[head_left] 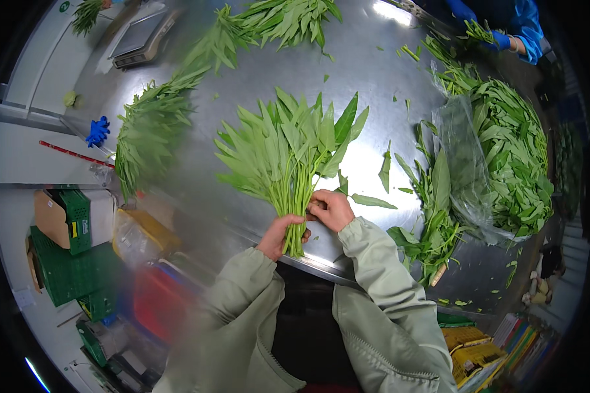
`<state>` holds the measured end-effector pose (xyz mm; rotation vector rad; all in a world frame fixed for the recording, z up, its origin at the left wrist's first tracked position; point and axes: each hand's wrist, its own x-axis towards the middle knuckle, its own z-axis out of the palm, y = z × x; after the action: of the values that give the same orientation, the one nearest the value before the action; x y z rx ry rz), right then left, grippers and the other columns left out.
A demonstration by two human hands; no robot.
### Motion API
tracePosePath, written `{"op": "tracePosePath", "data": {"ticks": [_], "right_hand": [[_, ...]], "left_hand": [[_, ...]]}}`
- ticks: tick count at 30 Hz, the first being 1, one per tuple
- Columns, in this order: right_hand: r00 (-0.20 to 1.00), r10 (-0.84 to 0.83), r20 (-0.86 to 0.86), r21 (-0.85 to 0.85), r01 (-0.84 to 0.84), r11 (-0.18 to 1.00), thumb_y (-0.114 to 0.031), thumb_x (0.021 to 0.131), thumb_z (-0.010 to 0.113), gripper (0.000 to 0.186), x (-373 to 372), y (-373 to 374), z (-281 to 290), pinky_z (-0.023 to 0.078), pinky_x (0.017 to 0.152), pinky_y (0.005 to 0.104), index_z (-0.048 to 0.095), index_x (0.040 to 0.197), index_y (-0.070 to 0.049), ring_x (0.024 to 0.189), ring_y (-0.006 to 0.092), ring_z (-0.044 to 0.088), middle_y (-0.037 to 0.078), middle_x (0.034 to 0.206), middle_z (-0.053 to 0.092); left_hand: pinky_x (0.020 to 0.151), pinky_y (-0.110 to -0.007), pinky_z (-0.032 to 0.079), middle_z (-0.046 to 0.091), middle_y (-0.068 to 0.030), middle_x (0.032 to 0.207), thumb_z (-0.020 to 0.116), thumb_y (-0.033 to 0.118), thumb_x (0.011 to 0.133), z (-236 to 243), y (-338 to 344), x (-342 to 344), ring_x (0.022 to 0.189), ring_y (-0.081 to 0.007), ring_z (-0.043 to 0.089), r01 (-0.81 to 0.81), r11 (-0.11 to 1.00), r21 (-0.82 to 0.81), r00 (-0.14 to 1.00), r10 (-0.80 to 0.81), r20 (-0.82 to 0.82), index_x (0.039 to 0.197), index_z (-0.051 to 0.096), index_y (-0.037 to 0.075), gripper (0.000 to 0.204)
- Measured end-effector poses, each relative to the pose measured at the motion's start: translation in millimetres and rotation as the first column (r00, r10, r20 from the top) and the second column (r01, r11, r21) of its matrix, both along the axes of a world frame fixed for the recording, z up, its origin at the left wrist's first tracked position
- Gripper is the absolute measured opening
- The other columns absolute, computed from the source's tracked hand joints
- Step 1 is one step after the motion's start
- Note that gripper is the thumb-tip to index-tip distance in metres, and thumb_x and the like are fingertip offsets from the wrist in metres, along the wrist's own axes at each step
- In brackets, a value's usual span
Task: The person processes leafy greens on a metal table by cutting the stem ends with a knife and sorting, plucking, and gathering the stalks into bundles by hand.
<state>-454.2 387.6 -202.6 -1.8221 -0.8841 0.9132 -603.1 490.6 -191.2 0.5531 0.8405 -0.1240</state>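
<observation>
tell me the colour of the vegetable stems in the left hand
The vegetable stems are light green, best seen in the head view.

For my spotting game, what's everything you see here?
table: 1, silver, centre
bunch: 1, green, table's front
piles: several, green, table's sides
loose leaves: several, green, right
bag: 1, clear, right
scale: 1, grey, upper left
glove: 1, blue, left
strip: 1, red, left
crates: several, green or yellow, lower corners
bin: 1, red, lower left
gloved hands: 2, blue, co-worker's, upper right
sleeves: 2, pale green, bottom
left hand: 1, bare, around bunch
right hand: 1, bare, at bunch
</observation>
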Motion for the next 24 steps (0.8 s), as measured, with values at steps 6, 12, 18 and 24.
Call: {"op": "tracePosePath", "data": {"ticks": [6,12,18,24], "right_hand": [[0.951,-0.185,0.249,0.083,0.169,0.982,-0.021,0.076,0.06,0.016,-17.1,-1.7,-0.9,0.049,0.058,0.0372,0.065,0.082,-0.007,0.061,0.0289,0.063,0.01,0.077,0.065],[0.879,-0.167,0.447,0.018,0.178,0.984,-0.022,0.071,0.061,0.014,-13.0,-8.2,12.6,0.045,0.053,0.0413,0.061,0.07,-0.008,0.057,0.0309,0.06,0.009,0.071,0.063],[0.959,-0.281,0.044,0.069,0.278,0.958,-0.014,0.07,0.062,0.015,6.2,-29.3,16.1,0.041,0.049,0.0344,0.064,0.069,0.0,0.051,0.0218,0.057,0.01,0.057,0.059],[0.934,-0.205,-0.293,0.151,0.257,0.954,-0.008,0.069,0.057,0.009,27.0,-52.5,64.4,0.035,0.05,0.0269,0.06,0.069,0.001,0.054,0.0098,0.047,0.002,0.056,0.053]], "left_hand": [[0.058,-0.03,0.049,0.06,-0.0087,0.088,0.06,0.017,0.082,-7.4,-2.1,0.4,0.069,-0.0192,0.059,0.013,1.0,0.004,0.999,-0.014,0.041,0.107,0.055,0.002,0.03],[0.053,-0.032,0.048,0.059,-0.0097,0.074,0.063,0.01,0.079,7.5,-2.7,10.6,0.059,-0.0199,0.059,0.019,0.999,0.046,0.997,-0.022,0.067,0.096,0.057,0.001,0.021],[0.049,-0.03,0.045,0.058,-0.01,0.071,0.063,0.005,0.077,36.7,-3.0,24.6,0.055,-0.0189,0.058,0.139,0.973,0.186,0.973,-0.169,0.157,0.098,0.056,-0.001,0.022],[0.05,-0.028,0.045,0.059,-0.0078,0.068,0.064,0.001,0.076,72.0,14.7,46.7,0.055,-0.0146,0.056,0.39,0.863,0.322,0.799,-0.491,0.347,0.092,0.057,-0.001,0.017]]}}
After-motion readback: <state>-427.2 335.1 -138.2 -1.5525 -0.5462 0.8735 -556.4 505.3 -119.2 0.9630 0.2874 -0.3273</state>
